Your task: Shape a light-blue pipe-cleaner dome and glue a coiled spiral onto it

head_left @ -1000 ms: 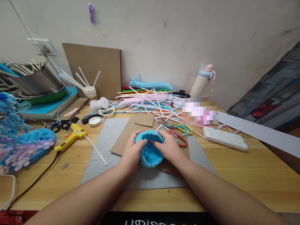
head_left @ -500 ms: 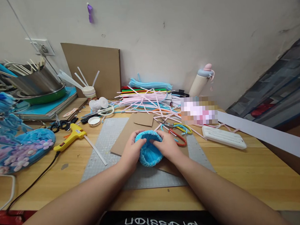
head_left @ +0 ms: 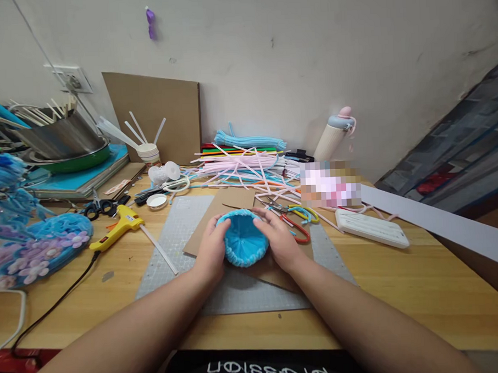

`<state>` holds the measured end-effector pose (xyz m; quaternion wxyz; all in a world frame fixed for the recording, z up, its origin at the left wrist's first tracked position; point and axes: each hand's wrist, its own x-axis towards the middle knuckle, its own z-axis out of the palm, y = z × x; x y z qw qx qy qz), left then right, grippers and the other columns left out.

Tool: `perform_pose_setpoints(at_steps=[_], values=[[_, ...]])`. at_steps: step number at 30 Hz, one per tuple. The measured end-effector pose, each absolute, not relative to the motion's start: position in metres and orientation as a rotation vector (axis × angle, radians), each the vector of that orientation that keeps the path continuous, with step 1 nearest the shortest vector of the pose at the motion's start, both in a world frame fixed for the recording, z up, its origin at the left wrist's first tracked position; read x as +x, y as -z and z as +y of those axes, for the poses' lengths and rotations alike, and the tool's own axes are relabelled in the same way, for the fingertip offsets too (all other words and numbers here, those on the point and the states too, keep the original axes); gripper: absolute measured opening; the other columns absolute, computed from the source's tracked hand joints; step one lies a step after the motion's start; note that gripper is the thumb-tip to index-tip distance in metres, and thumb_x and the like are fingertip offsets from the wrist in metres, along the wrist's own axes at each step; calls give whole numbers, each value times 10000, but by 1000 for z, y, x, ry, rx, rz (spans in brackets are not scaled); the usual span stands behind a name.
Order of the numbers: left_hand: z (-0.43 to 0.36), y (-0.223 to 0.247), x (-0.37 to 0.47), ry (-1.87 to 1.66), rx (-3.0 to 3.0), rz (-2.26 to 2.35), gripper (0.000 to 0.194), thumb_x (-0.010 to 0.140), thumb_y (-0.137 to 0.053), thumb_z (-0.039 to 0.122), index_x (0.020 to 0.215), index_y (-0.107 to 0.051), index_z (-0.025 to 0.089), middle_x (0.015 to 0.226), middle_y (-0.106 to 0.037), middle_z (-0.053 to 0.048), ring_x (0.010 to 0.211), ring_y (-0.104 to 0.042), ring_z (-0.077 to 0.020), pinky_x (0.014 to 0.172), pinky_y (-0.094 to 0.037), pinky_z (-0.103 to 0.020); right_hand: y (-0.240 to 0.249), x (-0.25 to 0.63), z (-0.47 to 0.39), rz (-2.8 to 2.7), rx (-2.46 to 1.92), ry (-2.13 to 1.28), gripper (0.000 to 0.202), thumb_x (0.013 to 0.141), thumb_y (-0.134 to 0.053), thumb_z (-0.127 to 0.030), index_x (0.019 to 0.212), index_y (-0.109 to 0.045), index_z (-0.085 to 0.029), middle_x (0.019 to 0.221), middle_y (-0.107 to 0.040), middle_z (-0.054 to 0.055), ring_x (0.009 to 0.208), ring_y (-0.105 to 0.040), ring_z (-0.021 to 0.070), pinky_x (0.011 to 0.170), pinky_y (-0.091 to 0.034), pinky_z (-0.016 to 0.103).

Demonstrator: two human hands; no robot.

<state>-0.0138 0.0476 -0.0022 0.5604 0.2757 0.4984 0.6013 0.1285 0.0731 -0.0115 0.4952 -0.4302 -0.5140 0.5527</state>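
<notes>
A round, hollow blue fuzzy cup (head_left: pixel 245 241) is held over the cutting mat, its open side facing me. My left hand (head_left: pixel 212 246) grips its left side, thumb at the rim. On the right side my right hand (head_left: pixel 279 243) holds it, thumb also by the rim and fingers behind. Beneath lie a brown cardboard piece (head_left: pixel 203 232) and the grey cutting mat (head_left: pixel 172 223). Red-handled pliers (head_left: pixel 303 235) rest just right of my right hand.
Left stand a yellow glue gun (head_left: pixel 121 228), black scissors (head_left: pixel 103 206) and a blue flowered piece (head_left: pixel 41 248). Behind are pink pipe cleaners (head_left: pixel 243 165), a paper cup (head_left: pixel 148 152) and a bottle (head_left: pixel 331 136). A white power strip (head_left: pixel 372 228) lies right.
The thumbs have moved from inside the blue cup out to its rim. The cup looks wider open and sits slightly higher and further left.
</notes>
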Motion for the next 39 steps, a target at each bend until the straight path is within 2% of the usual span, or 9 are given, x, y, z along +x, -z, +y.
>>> perform_pose_setpoints(at_steps=[4, 7, 14, 19, 22, 26, 31, 37, 39], values=[[54, 5, -17, -1471, 465, 1075, 354, 767, -646, 396, 1061, -609, 202, 998, -686, -43, 909, -648, -220, 776, -522, -340, 6, 120, 67, -850, -837, -1754, 415, 860, -481, -529, 1157, -584, -257, 1049, -714, 41, 990, -655, 230, 819, -526, 379], [53, 1, -17, -1450, 451, 1024, 357, 763, -660, 371, 1071, -640, 190, 1073, -700, -57, 1040, -630, -242, 881, -511, -347, 6, 118, 68, -747, -801, -1859, 426, 889, -408, -545, 1125, -608, -251, 1042, -721, 46, 993, -659, 238, 814, -537, 407], [56, -3, -17, -1440, 481, 878, 370, 796, -616, 421, 1053, -670, 160, 1153, -688, -70, 1170, -575, -246, 1001, -456, -356, 7, 118, 71, -618, -740, -1803, 318, 875, -494, -448, 1095, -629, -263, 1127, -701, 25, 1054, -637, 236, 876, -531, 415], [61, 11, -20, -1426, 506, 998, 358, 788, -646, 454, 1008, -690, 175, 1106, -706, -66, 1127, -598, -244, 984, -463, -364, 1, 118, 66, -570, -783, -1874, 376, 887, -453, -496, 1064, -648, -228, 1067, -721, 57, 1051, -644, 255, 865, -537, 436], [61, 14, -20, -1400, 595, 947, 384, 796, -638, 468, 1067, -684, 200, 1164, -690, -49, 1192, -559, -248, 1025, -426, -366, 1, 119, 66, -540, -802, -1906, 415, 880, -458, -521, 1089, -643, -215, 1055, -725, 73, 1036, -654, 266, 860, -538, 455], [59, 10, -18, -1385, 640, 834, 449, 807, -623, 499, 1124, -663, 184, 1250, -647, -63, 1250, -511, -270, 1057, -398, -401, 5, 118, 66, -556, -778, -1747, 371, 850, -537, -468, 1152, -613, -266, 1161, -691, 33, 1059, -647, 258, 884, -537, 446], [57, 10, -17, -1406, 717, 785, 375, 812, -651, 428, 1116, -658, 208, 1242, -648, -61, 1232, -527, -268, 1045, -412, -403, 7, 116, 65, -584, -687, -1686, 419, 830, -574, -457, 1212, -581, -285, 1279, -627, 15, 1113, -621, 249, 911, -530, 435], [55, 1, -15, -1404, 631, 719, 534, 799, -577, 619, 1108, -643, 189, 1194, -663, -92, 1205, -544, -290, 1033, -415, -413, 4, 117, 66, -529, -738, -1706, 395, 839, -542, -491, 1148, -624, -258, 1220, -663, 36, 1105, -621, 272, 913, -522, 463], [51, -3, -13, -1388, 633, 720, 523, 782, -625, 577, 1137, -624, 194, 1207, -654, -86, 1193, -553, -283, 1016, -426, -396, 3, 116, 64, -532, -737, -1692, 404, 840, -533, -497, 1150, -624, -253, 1187, -678, 45, 1108, -616, 276, 916, -515, 466]])
